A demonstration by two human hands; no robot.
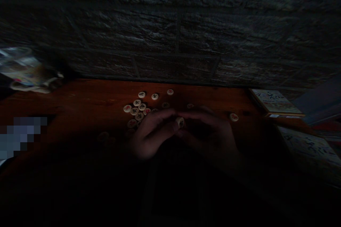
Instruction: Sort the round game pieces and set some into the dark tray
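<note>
My left hand (154, 133) and my right hand (213, 127) meet over the wooden table (87, 99), their fingertips close around one round piece (180, 122) with a dark character. The piece is tilted between them. Several pale discs lie loosely grouped beside and behind my left hand, among them a red-marked piece (127, 108) and a black-marked piece (141, 94). Another red-marked disc (233, 117) lies apart, to the right of my right hand. Deep shadow hides the palms and the table's near part.
A stone-block wall (176, 32) rises behind the table. At the right lie a patterned box (274, 100) and a second patterned box (309, 147), nearer and dimmer. A clear container (23, 69) with a pale base stands at the far left.
</note>
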